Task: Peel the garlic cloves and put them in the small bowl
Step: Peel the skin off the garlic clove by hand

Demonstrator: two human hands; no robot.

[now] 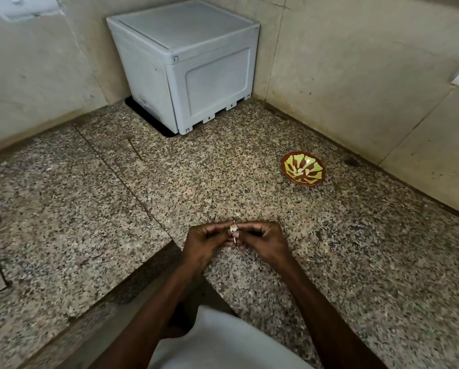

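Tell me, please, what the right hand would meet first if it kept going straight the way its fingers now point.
The right hand points left toward the garlic clove, which both hands pinch; right behind it is the left hand. Going on, it would likely press into those fingers, though depth is hard to judge.

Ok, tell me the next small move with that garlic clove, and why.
Probably keep stripping skin before carrying anything over: the garlic clove is pinched between the left hand and right hand, with skin seemingly still hanging from it. The small bowl sits apart, farther back on the right of the counter.
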